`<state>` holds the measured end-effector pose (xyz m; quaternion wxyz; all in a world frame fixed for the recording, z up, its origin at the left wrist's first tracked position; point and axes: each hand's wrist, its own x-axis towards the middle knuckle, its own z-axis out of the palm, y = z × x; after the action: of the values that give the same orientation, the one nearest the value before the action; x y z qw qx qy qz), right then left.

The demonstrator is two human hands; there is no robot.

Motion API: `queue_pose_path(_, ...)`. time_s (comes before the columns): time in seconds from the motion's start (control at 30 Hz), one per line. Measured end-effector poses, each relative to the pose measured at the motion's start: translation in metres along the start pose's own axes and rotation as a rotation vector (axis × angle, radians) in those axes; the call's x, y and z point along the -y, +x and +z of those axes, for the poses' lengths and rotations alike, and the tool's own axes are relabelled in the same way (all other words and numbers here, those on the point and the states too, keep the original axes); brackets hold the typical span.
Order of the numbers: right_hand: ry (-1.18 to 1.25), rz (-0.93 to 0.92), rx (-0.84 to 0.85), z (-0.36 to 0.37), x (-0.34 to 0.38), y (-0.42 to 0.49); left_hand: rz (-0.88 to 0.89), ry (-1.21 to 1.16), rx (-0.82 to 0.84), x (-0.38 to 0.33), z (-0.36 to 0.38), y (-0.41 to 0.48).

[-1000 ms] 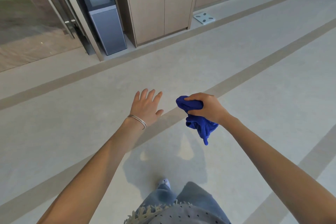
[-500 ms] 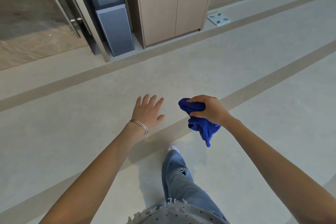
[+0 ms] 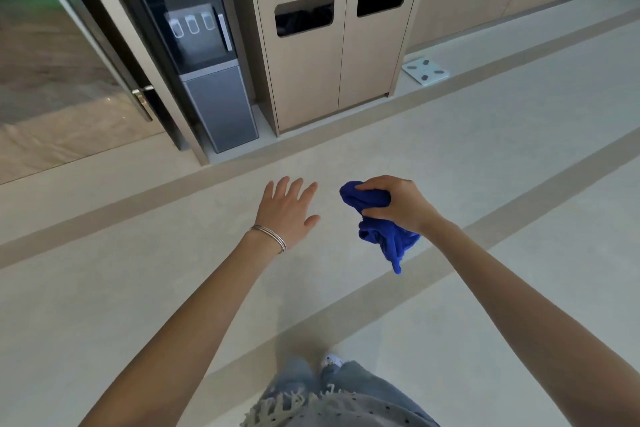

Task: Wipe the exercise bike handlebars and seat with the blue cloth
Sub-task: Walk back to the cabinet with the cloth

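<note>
I see the right hand bunched round the blue cloth; left hand spread flat, holding nothing, above the floor.

Water dispenser stands left of bin cabinet; a probable scale lies right of it.

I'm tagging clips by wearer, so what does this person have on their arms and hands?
Neither sleeves nor gloves are visible. The left hand has thin silver bangles at its wrist; the right hand wears nothing visible.
</note>
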<state>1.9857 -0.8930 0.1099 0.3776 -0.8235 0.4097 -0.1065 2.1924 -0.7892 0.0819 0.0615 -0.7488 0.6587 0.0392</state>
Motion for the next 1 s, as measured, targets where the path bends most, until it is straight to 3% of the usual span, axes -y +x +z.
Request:
queue_pose_path(0.37,-0.02,0.038,0.021,-0.021,-0.021,0.104,0.026,0.002,0.041,0.035,0.007,0.098)
queue_pose_path(0.57,-0.04,0.041,0.036,-0.033,-0.011,0.182,0.049,0.009,-0.021,0.086,-0.015,0.185)
queue_pose_path(1.0,0.03,0.068,-0.074,-0.076,0.008,0.353,0.093,0.032,-0.072,0.167,-0.058,0.344)
